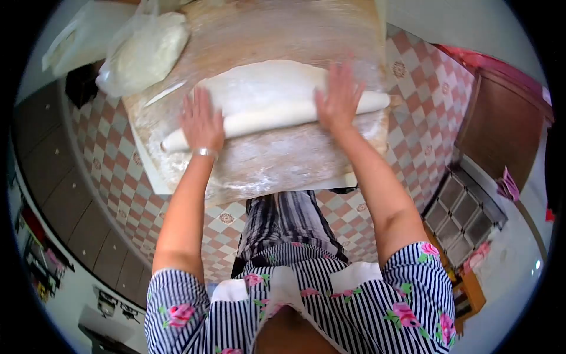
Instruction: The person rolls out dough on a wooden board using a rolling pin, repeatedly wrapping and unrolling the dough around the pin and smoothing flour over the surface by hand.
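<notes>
A pale sheet of dough [265, 81] lies on the floured wooden board [283, 29], its near part wound into a long roll [271, 119]. The roll looks wrapped around a rolling pin, which is mostly hidden. My left hand [202, 120] rests flat on the roll toward its left end, fingers stretched forward, a bracelet at the wrist. Toward the right end, my right hand [340, 97] lies on the roll with fingers spread, slightly blurred by motion. Neither hand is closed around anything.
A clear plastic bag [144, 56] with something white inside sits at the board's far left corner. Near it lies a thin white strip [165, 93]. Checkered floor tiles [413, 76] surround the board. A brown wooden cabinet [501, 124] stands to the right.
</notes>
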The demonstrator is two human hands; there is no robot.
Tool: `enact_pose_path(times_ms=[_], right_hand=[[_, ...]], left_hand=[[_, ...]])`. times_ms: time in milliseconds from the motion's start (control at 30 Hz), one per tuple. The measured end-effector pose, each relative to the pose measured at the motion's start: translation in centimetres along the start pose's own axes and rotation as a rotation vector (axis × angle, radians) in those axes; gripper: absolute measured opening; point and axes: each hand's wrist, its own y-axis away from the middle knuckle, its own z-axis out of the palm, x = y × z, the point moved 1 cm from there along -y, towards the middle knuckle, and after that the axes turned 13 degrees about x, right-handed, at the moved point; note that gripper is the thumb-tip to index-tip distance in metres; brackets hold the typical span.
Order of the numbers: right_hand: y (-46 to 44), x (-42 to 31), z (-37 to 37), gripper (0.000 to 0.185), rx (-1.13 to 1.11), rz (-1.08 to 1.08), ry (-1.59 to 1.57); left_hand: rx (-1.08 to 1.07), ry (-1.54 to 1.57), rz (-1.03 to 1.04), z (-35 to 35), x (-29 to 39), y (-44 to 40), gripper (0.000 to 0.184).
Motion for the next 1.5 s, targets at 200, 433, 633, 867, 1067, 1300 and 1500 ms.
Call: enact_pose_path(times_ms=[200, 433, 633, 867, 1067, 1300, 1500], right_hand=[[-5.2, 3.1, 1.2, 0.079, 0.127, -0.055, -0.050], [-4.6, 6.8, 1.1, 0.074, 0.102, -0.042, -0.013], [-2.0, 8.6, -1.9, 0.070, -0.038, 0.004, 0.066], [-6.8, 9.8, -1.5, 0.069, 0.048, 0.026, 0.049], [-5.7, 12.9, -1.8, 0.068, 0.088, -0.108, 0.077], [-2.3, 16.0, -2.3, 0.066, 0.016, -0.030, 0.097], [-7.7, 9.2, 1.8, 0.060, 0.222, 0.105, 0.140]], left_hand=[[0.087, -0.024, 0.053, 0.7, -3.6, -2.7, 0.066], [0.144, -0.059, 0.150, 0.6, -6.3, -2.3, 0.060], [0.052, -0.070, 0.096, -0.2, -7.5, 0.5, 0.063], [0.124, 0.086, -0.005, -1.2, -8.0, -3.0, 0.061], [0.141, 0.079, 0.095, -0.4, -9.7, -0.9, 0.066], [0.064, 0.025, 0.091, -0.6, -10.8, 3.6, 0.057], [0.360, 0.181, -0.215, 0.5, -7.5, -3.6, 0.053]])
